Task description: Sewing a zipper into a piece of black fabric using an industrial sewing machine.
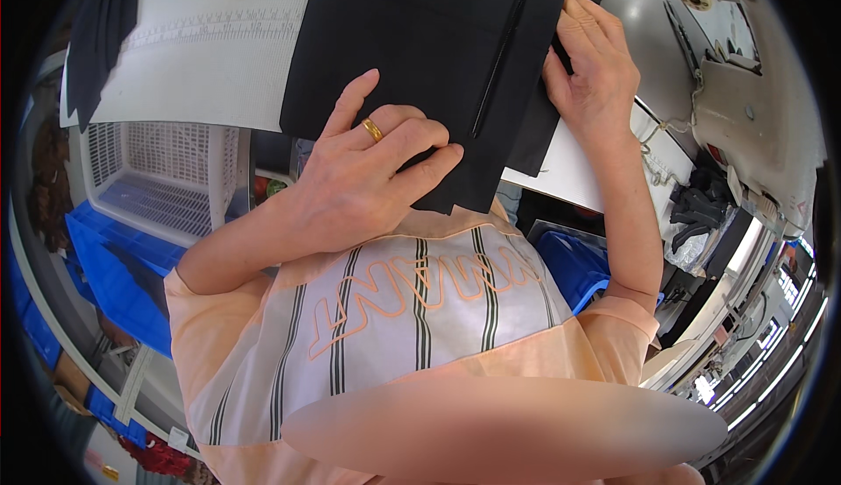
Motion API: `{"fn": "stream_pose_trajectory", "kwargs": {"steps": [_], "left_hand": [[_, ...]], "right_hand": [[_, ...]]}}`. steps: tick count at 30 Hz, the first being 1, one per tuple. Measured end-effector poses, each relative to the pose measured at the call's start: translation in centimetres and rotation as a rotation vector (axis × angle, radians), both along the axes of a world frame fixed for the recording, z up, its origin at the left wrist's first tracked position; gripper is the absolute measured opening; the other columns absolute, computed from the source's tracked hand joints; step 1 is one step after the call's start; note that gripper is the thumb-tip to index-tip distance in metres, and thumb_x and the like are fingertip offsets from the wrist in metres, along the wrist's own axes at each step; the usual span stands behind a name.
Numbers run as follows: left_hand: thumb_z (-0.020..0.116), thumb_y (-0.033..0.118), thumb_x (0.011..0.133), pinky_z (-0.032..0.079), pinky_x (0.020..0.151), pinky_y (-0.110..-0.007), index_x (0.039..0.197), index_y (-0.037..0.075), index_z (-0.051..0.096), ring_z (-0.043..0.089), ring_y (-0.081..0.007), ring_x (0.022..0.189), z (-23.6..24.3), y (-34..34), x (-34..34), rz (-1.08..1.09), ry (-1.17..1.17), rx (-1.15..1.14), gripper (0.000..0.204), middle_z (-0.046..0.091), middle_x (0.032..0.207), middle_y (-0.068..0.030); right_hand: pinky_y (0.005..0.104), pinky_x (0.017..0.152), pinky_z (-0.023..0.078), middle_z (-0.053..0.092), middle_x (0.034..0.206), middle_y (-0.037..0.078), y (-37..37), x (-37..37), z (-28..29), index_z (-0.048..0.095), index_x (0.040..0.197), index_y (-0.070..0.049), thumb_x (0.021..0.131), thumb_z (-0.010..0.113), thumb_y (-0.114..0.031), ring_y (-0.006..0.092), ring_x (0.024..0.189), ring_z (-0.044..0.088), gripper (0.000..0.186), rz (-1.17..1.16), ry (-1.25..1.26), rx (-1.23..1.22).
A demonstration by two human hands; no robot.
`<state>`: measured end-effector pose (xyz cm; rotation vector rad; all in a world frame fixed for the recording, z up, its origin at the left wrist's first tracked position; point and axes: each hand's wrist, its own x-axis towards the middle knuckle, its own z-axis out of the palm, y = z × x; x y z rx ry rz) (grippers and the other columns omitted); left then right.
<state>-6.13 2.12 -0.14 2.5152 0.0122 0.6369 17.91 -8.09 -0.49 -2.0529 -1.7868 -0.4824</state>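
A black fabric piece [394, 42] lies across the white work surface in front of me, with a long narrow slit or zipper line [504, 51] running down its right part. My left hand [372, 165], with a gold ring, rests on its near part. The thumb and index fingertip come close together on the cloth, while the little finger sticks out. At the right edge, my right hand [596, 69] has its fingers bent over the layered black fabric, thumb against the side. What lies under those fingers is partly hidden.
A ruler scale [219, 28] marks the white surface, and more dark cloth [101, 38] hangs over its left end. A sewing machine [758, 126] stands at the right. Below the surface are a white plastic basket [153, 209] and blue bins [118, 266].
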Motion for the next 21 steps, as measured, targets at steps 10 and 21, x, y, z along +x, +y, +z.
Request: {"fn": "stream_pose_trajectory", "kwargs": {"steps": [10,21], "left_hand": [[0.068,0.002,0.059,0.032,0.106,-0.050,0.100,0.007,0.070,0.059,-0.0221,0.101,1.3,0.5,0.0,-0.067,0.134,-0.037,0.042,0.060,0.107,-0.0054],[0.075,0.008,0.057,0.035,0.102,-0.053,0.105,0.010,0.063,0.050,-0.0276,0.120,1.8,1.3,0.2,-0.145,0.264,-0.048,0.050,0.050,0.133,-0.0085]], "right_hand": [[0.0303,0.081,0.053,0.065,0.114,0.001,0.1,-0.3,0.4,0.067,0.104,-0.011,0.063,0.076,-0.010,0.0209,0.105,0.059,0.042,-0.021,0.012,-0.020],[0.0336,0.087,0.052,0.065,0.116,0.009,0.0,-0.6,0.5,0.066,0.109,-0.006,0.067,0.071,-0.001,0.0273,0.111,0.059,0.043,-0.026,0.081,-0.052]]}}
